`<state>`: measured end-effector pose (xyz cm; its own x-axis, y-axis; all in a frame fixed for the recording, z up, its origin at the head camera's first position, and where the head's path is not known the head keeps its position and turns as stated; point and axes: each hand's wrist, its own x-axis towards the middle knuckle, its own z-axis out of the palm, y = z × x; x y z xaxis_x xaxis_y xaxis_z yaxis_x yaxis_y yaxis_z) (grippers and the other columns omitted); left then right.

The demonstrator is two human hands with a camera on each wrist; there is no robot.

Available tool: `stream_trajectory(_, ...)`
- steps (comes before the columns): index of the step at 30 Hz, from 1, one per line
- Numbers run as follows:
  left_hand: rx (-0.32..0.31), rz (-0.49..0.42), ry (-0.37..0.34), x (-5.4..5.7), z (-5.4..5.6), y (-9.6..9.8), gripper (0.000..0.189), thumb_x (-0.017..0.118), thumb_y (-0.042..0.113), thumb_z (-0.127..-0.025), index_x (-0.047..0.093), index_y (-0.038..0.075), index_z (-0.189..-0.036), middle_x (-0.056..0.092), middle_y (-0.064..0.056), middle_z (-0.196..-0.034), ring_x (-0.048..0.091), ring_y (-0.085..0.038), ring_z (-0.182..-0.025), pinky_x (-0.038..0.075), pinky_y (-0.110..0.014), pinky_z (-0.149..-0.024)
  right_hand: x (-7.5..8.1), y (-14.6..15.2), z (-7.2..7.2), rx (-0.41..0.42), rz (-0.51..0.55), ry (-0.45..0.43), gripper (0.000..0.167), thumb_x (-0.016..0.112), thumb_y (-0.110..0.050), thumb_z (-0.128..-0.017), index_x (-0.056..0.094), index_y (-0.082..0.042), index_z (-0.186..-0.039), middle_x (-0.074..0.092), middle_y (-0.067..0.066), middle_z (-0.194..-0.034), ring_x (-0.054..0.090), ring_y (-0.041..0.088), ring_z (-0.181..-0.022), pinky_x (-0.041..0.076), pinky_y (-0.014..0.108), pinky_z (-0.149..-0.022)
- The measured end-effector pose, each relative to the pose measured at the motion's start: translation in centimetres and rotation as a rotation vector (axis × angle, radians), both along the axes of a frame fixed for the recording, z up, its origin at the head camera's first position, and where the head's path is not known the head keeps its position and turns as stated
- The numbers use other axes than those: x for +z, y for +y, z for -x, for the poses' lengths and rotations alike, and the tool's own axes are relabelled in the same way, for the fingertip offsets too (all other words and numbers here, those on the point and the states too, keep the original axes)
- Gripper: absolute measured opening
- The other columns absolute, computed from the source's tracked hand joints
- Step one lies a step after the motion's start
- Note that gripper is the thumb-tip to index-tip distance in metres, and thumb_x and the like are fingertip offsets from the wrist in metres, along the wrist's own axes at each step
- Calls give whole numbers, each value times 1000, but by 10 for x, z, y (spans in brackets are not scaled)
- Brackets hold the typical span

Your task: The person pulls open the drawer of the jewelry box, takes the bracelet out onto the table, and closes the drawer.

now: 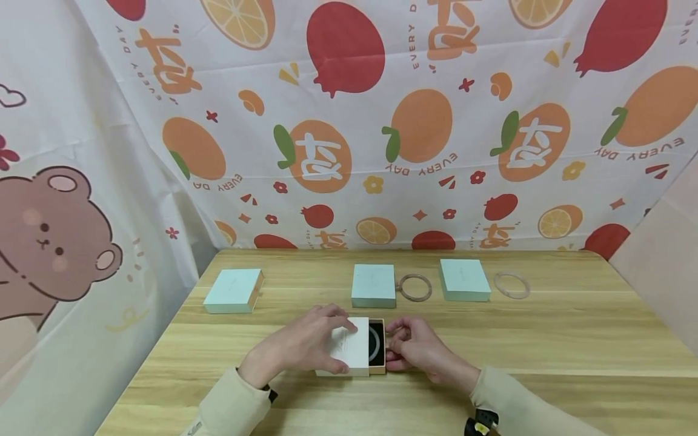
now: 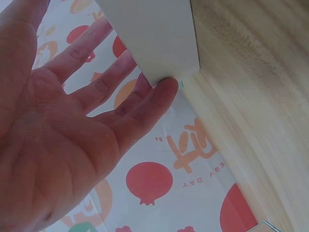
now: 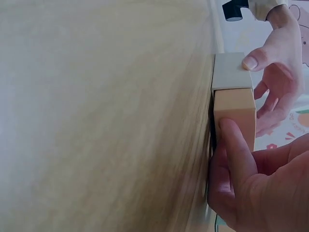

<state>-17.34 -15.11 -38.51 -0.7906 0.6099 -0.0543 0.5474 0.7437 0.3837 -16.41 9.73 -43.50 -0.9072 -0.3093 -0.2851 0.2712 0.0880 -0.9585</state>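
A white box sleeve [image 1: 357, 354] lies on the table, its tan-edged inner drawer [image 1: 377, 370] partly out on the right. Inside the drawer, a pale bangle [image 1: 375, 343] rests on black lining, half covered by the sleeve. My left hand [image 1: 305, 340] holds the sleeve from above, thumb on the near side and fingers toward the far side. In the left wrist view a fingertip touches the corner of the sleeve [image 2: 159, 38]. With curled fingers, my right hand [image 1: 422, 350] grips the drawer's outer end; its thumb presses the tan end face [image 3: 241, 121] in the right wrist view.
Behind the hands stand three light-blue boxes: one at left [image 1: 231, 290], one in the middle [image 1: 373, 284], one at right [image 1: 465, 280]. A brownish bangle [image 1: 415, 298] lies beside the middle box, a pale bangle [image 1: 512, 295] beside the right one. A printed curtain [image 1: 371, 151] hangs behind the table.
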Motion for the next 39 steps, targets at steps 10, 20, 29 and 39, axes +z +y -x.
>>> stream_trajectory(10, -4, -6, -3, 0, 0, 1, 58, 92, 38, -73, 71, 19, -124, 61, -8, -136, 56, -31, -125, 52, -52, -102, 1, 0, -2, -5, -28, 16, 33, 47, 15, -95, 51, 9, -127, 55, 12, -92, 64, 20, -76, 63, 35, -69)
stream_trajectory(20, 1, 0, -1, 0, 0, 0, 58, 91, 38, -73, 71, 19, -124, 61, -8, -136, 56, -31, -125, 52, -51, -103, 1, 2, -3, -19, -49, 26, 34, 48, 14, -95, 52, 9, -129, 57, 16, -96, 64, 20, -76, 63, 36, -69)
stream_trajectory(29, -6, -8, -1, 1, 0, 0, 58, 91, 36, -73, 71, 19, -124, 61, -9, -135, 56, -32, -125, 52, -52, -102, 2, 4, -3, -13, -55, 21, 35, 47, 13, -95, 53, 9, -129, 58, 15, -96, 64, 19, -76, 63, 34, -68)
stream_trajectory(39, -4, -9, 2, 1, -1, -1, 57, 91, 35, -73, 71, 18, -124, 60, -10, -136, 56, -33, -126, 51, -53, -102, 3, 9, -4, -12, -58, 14, 33, 46, 12, -97, 53, 8, -129, 57, 14, -96, 65, 19, -77, 63, 34, -70)
